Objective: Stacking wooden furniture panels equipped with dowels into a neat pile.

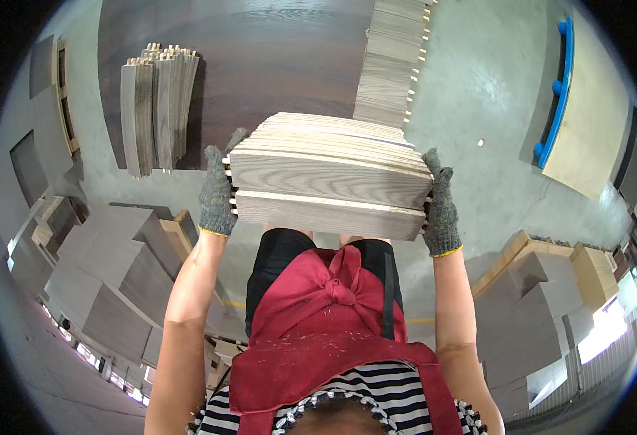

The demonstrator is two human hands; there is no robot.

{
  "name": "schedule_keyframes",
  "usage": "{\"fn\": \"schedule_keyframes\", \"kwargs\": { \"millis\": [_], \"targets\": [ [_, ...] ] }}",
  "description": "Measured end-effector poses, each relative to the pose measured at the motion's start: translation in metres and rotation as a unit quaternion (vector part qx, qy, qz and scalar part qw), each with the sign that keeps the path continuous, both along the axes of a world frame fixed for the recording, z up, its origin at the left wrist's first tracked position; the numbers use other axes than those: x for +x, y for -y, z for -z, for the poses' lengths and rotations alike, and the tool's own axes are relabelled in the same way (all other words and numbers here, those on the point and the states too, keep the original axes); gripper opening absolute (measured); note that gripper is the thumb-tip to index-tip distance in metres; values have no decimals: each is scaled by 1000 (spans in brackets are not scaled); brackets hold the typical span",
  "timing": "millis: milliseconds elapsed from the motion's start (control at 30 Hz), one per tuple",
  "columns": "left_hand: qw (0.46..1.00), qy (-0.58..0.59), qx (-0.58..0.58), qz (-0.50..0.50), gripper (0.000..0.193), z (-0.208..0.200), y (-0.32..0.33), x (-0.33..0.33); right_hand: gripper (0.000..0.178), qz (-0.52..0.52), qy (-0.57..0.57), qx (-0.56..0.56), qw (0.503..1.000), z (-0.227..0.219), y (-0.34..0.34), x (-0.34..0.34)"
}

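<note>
"How is that stack of boards (326,172) being held?"

"End to end. The left hand (217,194) and the right hand (443,212), both gloved, are clamped on its opposite ends. It sits between them, just ahead of the red apron (333,315), by the near edge of the dark surface (275,80)."

"Is it resting on anything?"

"From where I stand I can't tell; the underside is hidden."

"Any advice?"

"Squeeze inward evenly, I'd say, because pressure on the ends is what binds the boards. Hold it level too, or the middle ones could slide out. And mind the pale tongues (233,201) poking from the ends; a knock would likely chip them."

"The nearest board (326,213) looks out of line."

"It does, stepped off from those behind. Worth tapping flush."

"Any brand or label on it?"

"None that I can read. The boards show only wood grain, and the apron has pale flecks but no lettering."
</note>
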State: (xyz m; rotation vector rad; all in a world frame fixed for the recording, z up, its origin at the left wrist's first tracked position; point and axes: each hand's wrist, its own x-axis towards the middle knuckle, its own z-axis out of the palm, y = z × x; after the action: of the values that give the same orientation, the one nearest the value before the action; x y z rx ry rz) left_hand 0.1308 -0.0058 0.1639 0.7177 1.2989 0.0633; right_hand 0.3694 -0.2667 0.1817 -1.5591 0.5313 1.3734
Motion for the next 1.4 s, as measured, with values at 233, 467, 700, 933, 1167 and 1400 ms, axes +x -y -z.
{"fn": "schedule_keyframes", "kwargs": {
  "millis": [233,467,700,933,1167,1400],
  "targets": [
    [590,243,-527,-561,58,-30,-61,25,78,269,45,23,962,43,66,-27],
    [-698,-204,-178,-663,51,12,-40,160,68,562,-372,556,486,98,69,-111],
    [-512,-225,-109,-822,44,76,57,227,55,562,-199,428,679,85,37,-95],
    [-459,-259,-215,-823,44,93,57,212,69,554,-280,442,648,91,25,-50],
    [-545,-220,-124,-800,41,91,64,215,71,553,-235,284,748,61,22,-32],
    [-637,-150,-184,-733,46,73,-6,199,53,482,-119,66,866,95,48,-55]
  ]
}}
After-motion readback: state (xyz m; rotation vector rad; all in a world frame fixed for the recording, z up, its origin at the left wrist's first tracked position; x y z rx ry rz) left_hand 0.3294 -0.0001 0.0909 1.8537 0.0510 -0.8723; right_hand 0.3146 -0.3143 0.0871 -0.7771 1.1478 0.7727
